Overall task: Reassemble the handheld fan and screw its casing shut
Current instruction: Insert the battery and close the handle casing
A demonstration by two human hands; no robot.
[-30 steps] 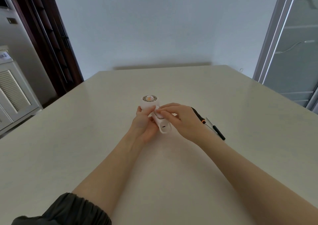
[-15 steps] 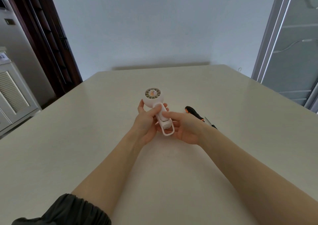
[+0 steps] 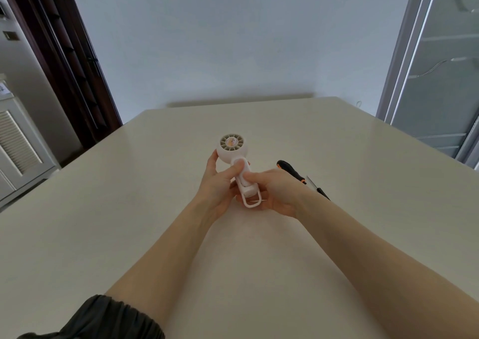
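Observation:
A small white handheld fan (image 3: 232, 152) is held upright above the table, its round grille with an orange centre facing me and a loop at the bottom of its handle. My left hand (image 3: 216, 185) grips the handle from the left, thumb pressed on its front. My right hand (image 3: 274, 190) holds the lower handle from the right. A screwdriver (image 3: 290, 170) with a black and orange handle lies on the table just behind my right hand, partly hidden by it.
The cream table (image 3: 129, 209) spreads wide around my hands. A dark door frame (image 3: 64, 53) and a white louvred cabinet (image 3: 15, 141) stand to the left. A glass door (image 3: 440, 66) is on the right.
The fan was lifted from the table and turned upright so its grille faces me. My right hand moved from the top of the handle to its lower end, uncovering the screwdriver's handle.

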